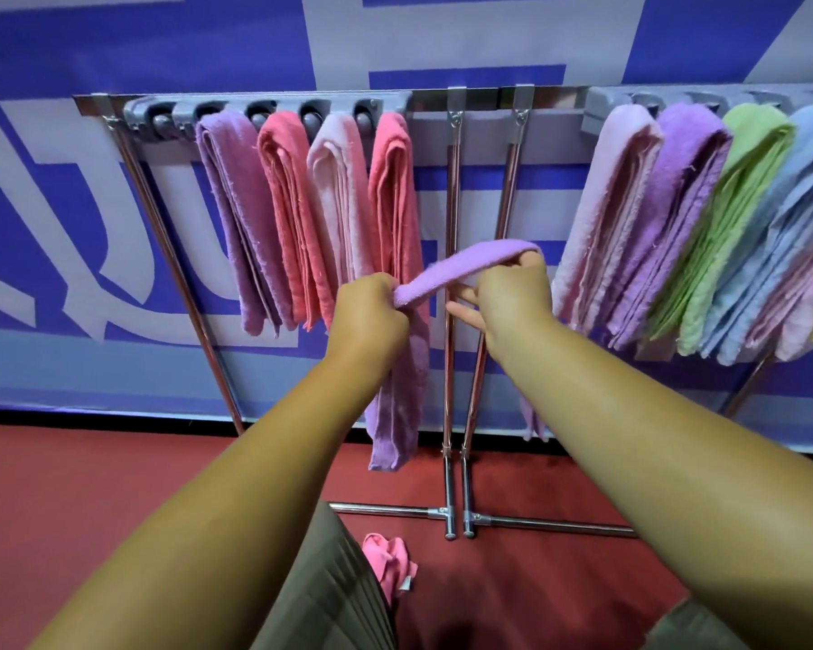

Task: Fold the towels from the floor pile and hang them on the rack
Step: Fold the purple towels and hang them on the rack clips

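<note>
Red floor (90, 499), blue-and-white banner wall (264, 49) at the far side; a chrome rack (449, 321) stands against it.

Purple towel (461, 269), folded into a narrow strip, is held in the air in front of the rack's middle gap. Left hand (372, 316) is closed in a fist round one part of the strip, and the long tail hangs from it almost to the floor. Right hand (512, 297) pinches the far right end between thumb and upper fingers; the lower fingers stick out loose underneath. The span between the hands is taut and arched, likely to keep the fold flat while it is lined up for hanging.

Left of the gap hang four folded towels (301, 213), purple, coral, pale pink, coral. To the right, a crowded row (705, 227) in pink, purple, green and blue, overlapping; exact count unclear at the frame edge.

One crumpled pink towel (388, 562) lies near on the floor, by the person's knee, apparently the last of the pile.
</note>
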`<state>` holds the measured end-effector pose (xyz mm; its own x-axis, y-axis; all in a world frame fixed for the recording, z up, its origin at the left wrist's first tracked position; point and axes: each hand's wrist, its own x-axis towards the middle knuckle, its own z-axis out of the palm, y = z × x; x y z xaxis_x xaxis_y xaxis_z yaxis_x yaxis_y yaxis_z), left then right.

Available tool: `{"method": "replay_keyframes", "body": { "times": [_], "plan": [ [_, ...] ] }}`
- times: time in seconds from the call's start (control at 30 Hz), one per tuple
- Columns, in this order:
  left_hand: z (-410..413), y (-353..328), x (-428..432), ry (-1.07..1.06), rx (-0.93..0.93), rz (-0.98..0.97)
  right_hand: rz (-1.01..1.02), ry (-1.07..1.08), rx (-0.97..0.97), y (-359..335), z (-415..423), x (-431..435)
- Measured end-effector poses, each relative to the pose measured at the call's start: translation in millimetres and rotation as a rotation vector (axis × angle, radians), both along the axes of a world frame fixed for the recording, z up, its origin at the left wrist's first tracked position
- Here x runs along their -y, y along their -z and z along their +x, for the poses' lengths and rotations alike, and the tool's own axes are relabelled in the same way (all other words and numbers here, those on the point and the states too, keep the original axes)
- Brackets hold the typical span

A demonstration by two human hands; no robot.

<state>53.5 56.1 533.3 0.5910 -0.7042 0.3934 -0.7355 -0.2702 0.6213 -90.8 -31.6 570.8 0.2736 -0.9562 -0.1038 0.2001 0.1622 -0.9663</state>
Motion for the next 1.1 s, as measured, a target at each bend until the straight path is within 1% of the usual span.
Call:
{"method": "replay_keyframes", "body": {
  "times": [0.07, 0.13, 0.2, 0.27, 0.37, 0.43, 0.5, 0.57, 0.67, 0.77, 0.83, 0.93, 1.1],
  "plan": [
    [3, -11, -5, 0.019, 0.071, 0.016, -0.039, 0.061, -0.145, 10, 5, -2],
    [3, -20, -10, 0.037, 0.152, 0.018, -0.094, 0.114, -0.369, 16, 17, -2],
    [3, -28, -16, 0.042, 0.220, 0.003, -0.105, 0.179, -0.598, 14, 27, -1],
    [6, -38, -24, 0.041, 0.254, -0.030, -0.124, 0.227, -0.706, 7, 31, -4],
    [16, -53, -35, 0.047, 0.300, -0.096, -0.301, 0.238, -0.822, 2, 33, -8],
    [22, -63, -43, 0.030, 0.309, -0.091, -0.551, 0.253, -0.903, -2, 37, -13],
    [29, -73, -49, -0.004, 0.329, -0.065, -0.785, 0.179, -0.869, -10, 47, -20],
    [40, -82, -56, -0.044, 0.373, -0.055, -0.906, 0.051, -0.815, -20, 60, -28],
    [62, -92, -66, -0.147, 0.386, -0.039, -0.980, -0.077, -0.819, -39, 82, -44],
    [86, -100, -76, -0.249, 0.367, -0.038, -1.025, -0.126, -0.832, -54, 106, -58],
    [102, -104, -83, -0.286, 0.391, -0.039, -1.069, -0.151, -0.855, -62, 124, -65],
    [128, -109, -96, -0.342, 0.455, -0.004, -1.127, -0.205, -0.872, -73, 151, -74],
    [171, -118, -107, -0.451, 0.617, 0.114, -1.199, -0.259, -0.881, -90, 196, -82]
  ]
}}
